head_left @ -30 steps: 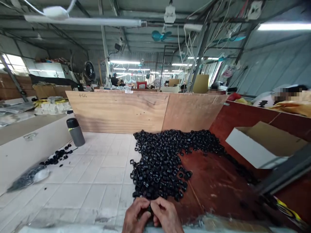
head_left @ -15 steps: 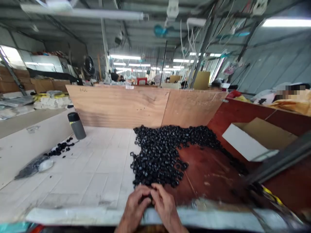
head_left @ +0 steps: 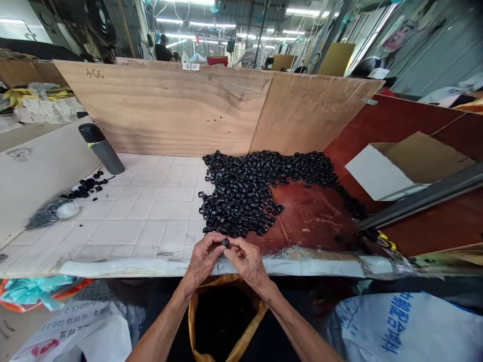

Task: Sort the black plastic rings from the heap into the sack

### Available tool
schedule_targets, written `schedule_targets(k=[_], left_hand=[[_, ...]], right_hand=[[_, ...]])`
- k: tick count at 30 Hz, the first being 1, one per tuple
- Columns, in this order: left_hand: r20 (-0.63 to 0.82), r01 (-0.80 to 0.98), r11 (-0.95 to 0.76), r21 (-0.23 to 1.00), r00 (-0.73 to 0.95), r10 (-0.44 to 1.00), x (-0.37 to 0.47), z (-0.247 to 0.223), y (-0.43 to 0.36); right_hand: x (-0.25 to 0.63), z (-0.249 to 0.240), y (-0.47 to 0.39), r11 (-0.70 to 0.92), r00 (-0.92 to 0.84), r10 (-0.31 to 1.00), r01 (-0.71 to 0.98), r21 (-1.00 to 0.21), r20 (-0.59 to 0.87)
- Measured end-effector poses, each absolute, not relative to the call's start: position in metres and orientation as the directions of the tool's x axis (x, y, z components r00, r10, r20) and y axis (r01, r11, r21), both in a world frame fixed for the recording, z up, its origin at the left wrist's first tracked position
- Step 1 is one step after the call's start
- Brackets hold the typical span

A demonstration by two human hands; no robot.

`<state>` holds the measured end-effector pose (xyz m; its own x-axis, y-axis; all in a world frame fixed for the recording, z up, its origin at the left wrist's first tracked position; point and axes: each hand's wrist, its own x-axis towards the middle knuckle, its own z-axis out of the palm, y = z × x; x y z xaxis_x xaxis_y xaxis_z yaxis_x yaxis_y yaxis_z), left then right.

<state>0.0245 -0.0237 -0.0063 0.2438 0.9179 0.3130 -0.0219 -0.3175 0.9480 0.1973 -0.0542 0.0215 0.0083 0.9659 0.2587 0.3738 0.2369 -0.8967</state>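
Observation:
Between the fingertips of both hands is a small black ring-like part [head_left: 225, 243]. My left hand [head_left: 206, 255] pinches it from the left, and my right hand [head_left: 246, 257] from the right, thumb and fingers closed. Just beyond the hands spreads a large pile of similar black ring-shaped parts [head_left: 241, 193], lying partly on the white surface [head_left: 151, 216] and partly on the red-brown board [head_left: 309, 211]. Below my wrists, an orange-yellow bag [head_left: 192, 322] hangs with its mouth open; its inside is dark.
A grey bottle [head_left: 107, 156] with a black lid stands back left, near loose black bits [head_left: 85, 188] and a clear bag of dark pieces [head_left: 47, 213]. A plywood panel [head_left: 169, 110] walls the back. On the right are an open carton [head_left: 381, 173] and a metal bar [head_left: 415, 198].
The camera has tilted downward, bringing the orange-yellow bag and my forearms into view. My hands stay together in front of the pile, and the black part between them now shows.

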Motion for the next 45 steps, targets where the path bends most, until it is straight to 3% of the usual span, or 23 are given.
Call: schedule_targets(k=[7, 12, 17, 21, 26, 30, 32, 34, 36, 37, 40, 42, 45], left_hand=[[0.304, -0.032, -0.309, 0.950, 0.300, 0.904, 0.025, 0.000, -0.030], [0.329, 0.105, -0.371, 0.923, 0.286, 0.900, 0.028, 0.002, -0.063], [0.131, -0.042, -0.124, 0.991, 0.255, 0.958, 0.030, 0.005, -0.088], [0.086, -0.067, -0.074, 0.995, 0.206, 0.975, 0.026, 0.004, -0.094], [0.009, -0.114, 0.031, 0.993, 0.330, 0.944, 0.023, -0.001, -0.102], [0.155, 0.111, -0.195, 0.975, 0.296, 0.943, 0.019, -0.013, -0.114], [0.250, 0.216, -0.341, 0.915, 0.360, 0.899, 0.012, -0.013, -0.119], [0.256, 0.261, -0.412, 0.873, 0.474, 0.843, 0.002, -0.004, -0.118], [0.187, 0.316, -0.407, 0.857, 0.545, 0.817, -0.005, 0.011, -0.109], [0.160, 0.359, -0.395, 0.846, 0.536, 0.829, -0.006, 0.019, -0.100], [0.212, 0.477, -0.385, 0.790, 0.377, 0.902, 0.007, 0.032, -0.066], [0.270, 0.501, -0.432, 0.750, 0.364, 0.891, 0.025, 0.029, -0.041], [0.314, 0.514, -0.499, 0.697, 0.408, 0.858, 0.051, 0.013, -0.018]], right_hand=[[0.199, 0.026, -0.061, 0.222, 0.007, 0.972, 0.286, -0.932, 0.233], [0.195, 0.028, -0.089, -0.058, 0.054, 0.998, 0.316, -0.947, -0.043], [0.196, 0.027, -0.110, 0.101, 0.021, 0.993, 0.364, -0.926, 0.117], [0.199, 0.022, -0.115, 0.027, 0.005, 1.000, 0.327, -0.945, 0.031], [0.195, 0.017, -0.121, 0.079, -0.049, 0.996, 0.282, -0.956, 0.068], [0.186, 0.008, -0.131, -0.196, -0.017, 0.980, 0.067, -0.978, -0.197], [0.183, 0.003, -0.137, -0.338, -0.036, 0.941, -0.042, -0.940, -0.337], [0.186, 0.001, -0.139, -0.400, -0.090, 0.912, 0.012, -0.917, -0.399], [0.196, 0.002, -0.132, -0.287, -0.071, 0.948, 0.226, -0.931, -0.310], [0.202, 0.004, -0.125, -0.177, -0.026, 0.980, 0.361, -0.916, -0.199], [0.218, 0.010, -0.093, 0.082, 0.095, 0.975, 0.688, -0.721, 0.201], [0.222, 0.012, -0.070, 0.106, 0.071, 0.963, 0.785, -0.610, 0.259], [0.221, 0.007, -0.048, 0.135, 0.002, 0.972, 0.810, -0.571, 0.233]])
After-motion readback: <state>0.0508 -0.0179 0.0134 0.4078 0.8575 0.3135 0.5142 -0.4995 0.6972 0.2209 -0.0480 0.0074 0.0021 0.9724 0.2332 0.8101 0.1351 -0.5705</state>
